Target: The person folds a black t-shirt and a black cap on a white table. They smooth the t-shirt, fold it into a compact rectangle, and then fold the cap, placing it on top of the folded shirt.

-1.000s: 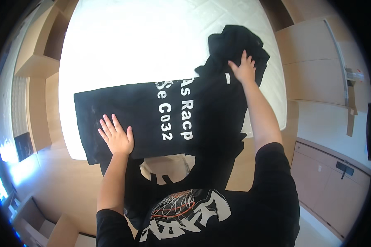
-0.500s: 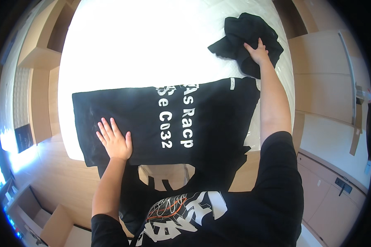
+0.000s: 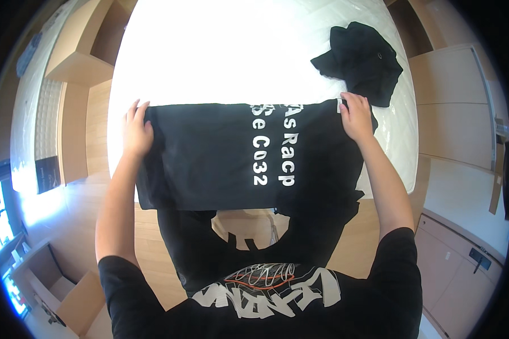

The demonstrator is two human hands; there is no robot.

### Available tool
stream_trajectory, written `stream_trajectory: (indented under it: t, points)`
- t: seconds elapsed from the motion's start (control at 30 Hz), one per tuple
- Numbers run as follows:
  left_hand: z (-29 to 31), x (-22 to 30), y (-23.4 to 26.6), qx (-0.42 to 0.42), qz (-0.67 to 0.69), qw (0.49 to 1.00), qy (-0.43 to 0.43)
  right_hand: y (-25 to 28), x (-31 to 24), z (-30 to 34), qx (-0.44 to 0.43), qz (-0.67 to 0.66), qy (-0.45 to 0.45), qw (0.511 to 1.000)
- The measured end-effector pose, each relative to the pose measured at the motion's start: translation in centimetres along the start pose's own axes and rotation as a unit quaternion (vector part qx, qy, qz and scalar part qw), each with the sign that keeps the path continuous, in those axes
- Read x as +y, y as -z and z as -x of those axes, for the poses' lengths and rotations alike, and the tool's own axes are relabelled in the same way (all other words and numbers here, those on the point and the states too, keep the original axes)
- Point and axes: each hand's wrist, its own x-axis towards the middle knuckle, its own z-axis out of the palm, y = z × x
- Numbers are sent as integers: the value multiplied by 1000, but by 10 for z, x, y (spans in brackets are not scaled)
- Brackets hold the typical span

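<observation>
A folded black T-shirt (image 3: 209, 155) with white printed lettering lies across the near end of the mattress (image 3: 226, 51), its front edge reaching that end. My left hand (image 3: 137, 129) grips its far left corner, fingers past the edge. At the far right corner my right hand (image 3: 356, 117) is closed on the cloth, fingertips curled over the edge by a small white patch. Beyond that hand a second black garment (image 3: 367, 62) lies in a loose, crumpled heap. The undersides of both held corners are hidden.
Open wooden cabinets (image 3: 76, 62) stand along the left, beside an upright quilted panel (image 3: 37, 124). Pale cabinet doors (image 3: 455, 107) line the right. Wooden floor (image 3: 76, 220) shows around the mattress end, and a pinkish door (image 3: 455, 271) is at lower right.
My right hand has left the crumpled garment and come nearer, to the T-shirt's far right corner. My left hand has gone from lying flat on the shirt to its far left corner.
</observation>
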Motion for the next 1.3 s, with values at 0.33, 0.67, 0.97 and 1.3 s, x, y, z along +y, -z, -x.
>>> stream_trajectory:
  t: [0.33,0.67,0.97,1.3]
  points:
    - [-62,-27,35,-276,61,956,84,9,34,-12,-96,113,37,988]
    - [-51,-76,17,-205,265,922,195,-18,32,10,-60,192,-22,979]
    - [-16,-60,-15,66,-50,987,137,-1,5,0,-38,246,-56,967]
    - [79,11,-52,10,-144,986,78,-32,-123,38,-41,35,48,997]
